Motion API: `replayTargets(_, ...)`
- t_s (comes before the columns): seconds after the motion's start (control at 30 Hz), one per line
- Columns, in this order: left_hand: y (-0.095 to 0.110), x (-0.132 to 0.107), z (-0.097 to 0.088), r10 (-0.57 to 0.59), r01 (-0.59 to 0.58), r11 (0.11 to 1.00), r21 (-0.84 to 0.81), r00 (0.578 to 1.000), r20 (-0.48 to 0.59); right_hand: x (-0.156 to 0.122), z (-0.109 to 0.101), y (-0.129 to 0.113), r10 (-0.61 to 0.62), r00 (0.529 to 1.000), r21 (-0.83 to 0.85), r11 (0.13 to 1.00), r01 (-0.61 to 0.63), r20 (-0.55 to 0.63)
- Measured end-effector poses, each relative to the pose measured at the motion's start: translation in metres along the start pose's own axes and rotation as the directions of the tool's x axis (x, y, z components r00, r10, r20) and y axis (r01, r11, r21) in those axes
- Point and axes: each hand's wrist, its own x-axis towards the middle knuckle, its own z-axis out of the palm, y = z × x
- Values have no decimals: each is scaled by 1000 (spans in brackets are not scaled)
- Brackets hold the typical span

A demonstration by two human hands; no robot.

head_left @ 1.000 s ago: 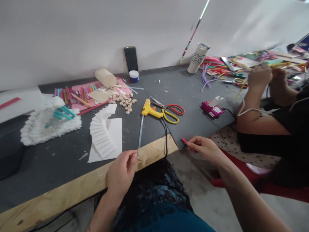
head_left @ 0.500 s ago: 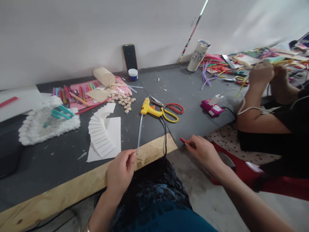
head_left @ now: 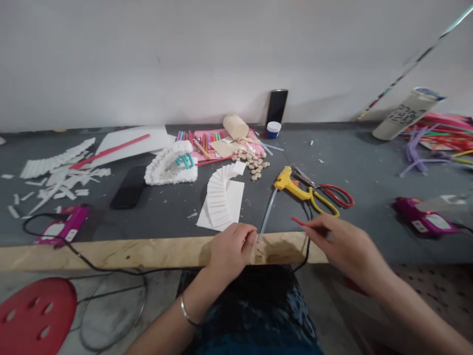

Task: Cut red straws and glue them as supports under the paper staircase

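Note:
My right hand [head_left: 345,241] is closed in a pinch on a short thin red stick [head_left: 297,221], whose tip points left over the table edge. My left hand [head_left: 233,248] rests by the wooden edge with thumb and fingers pressed together; whatever it may hold is hidden. Close to its fingertips is the end of a translucent glue stick [head_left: 268,209], which sticks out of a yellow glue gun [head_left: 290,183]. A fan of overlapping white strips [head_left: 219,199] lies on a white card [head_left: 236,192] beyond my left hand. Scissors [head_left: 328,192] with red and yellow handles lie against the glue gun.
Beige pebble-like pieces [head_left: 253,162] lie behind the fan. Left are a white fluffy model [head_left: 172,167], a dark phone [head_left: 129,187] and white scraps [head_left: 66,182]. Magenta power adapters [head_left: 62,227] stand at both sides. A black cord [head_left: 148,271] hangs along the table edge. A tumbler [head_left: 408,113] stands right.
My view has swung left, so the co-worker's arms are out of sight. My right hand has come nearer my left, bringing the red stick over the table edge. My left hand stays pinched.

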Motion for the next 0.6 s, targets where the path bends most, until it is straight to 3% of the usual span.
replayTargets(0.1, -7, -2, -10, -35, 35, 999, 10, 997, -68, 50, 33, -27, -5, 996, 271, 962, -20, 92)
replayTargets(0.17, -14, -4, -17, -54, 55, 998, 17, 994, -96, 75, 52, -31, -31, 986, 321, 947, -23, 163)
replayTargets(0.27, -25, -7, -25, -104, 109, 994, 27, 985, -138, 92, 66, -29, -30, 969, 152, 988, -8, 245)
replayTargets(0.33, -31, -8, -28, -145, 152, 988, 32, 976, -163, 90, 68, -30, -87, 965, -34, 995, 98, 246)
replayTargets(0.47, -38, -8, -28, -147, 158, 986, 50, 973, -176, 77, 69, -41, -318, 922, -380, 843, 381, 221)
replayTargets(0.53, -39, -7, -27, -108, 122, 990, 71, 980, -168, 74, 69, -42, -373, 900, -431, 791, 435, 225)
replayTargets(0.6, -38, -5, -27, -62, 75, 994, 80, 985, -159, 76, 69, -38, -355, 914, -356, 843, 403, 194)
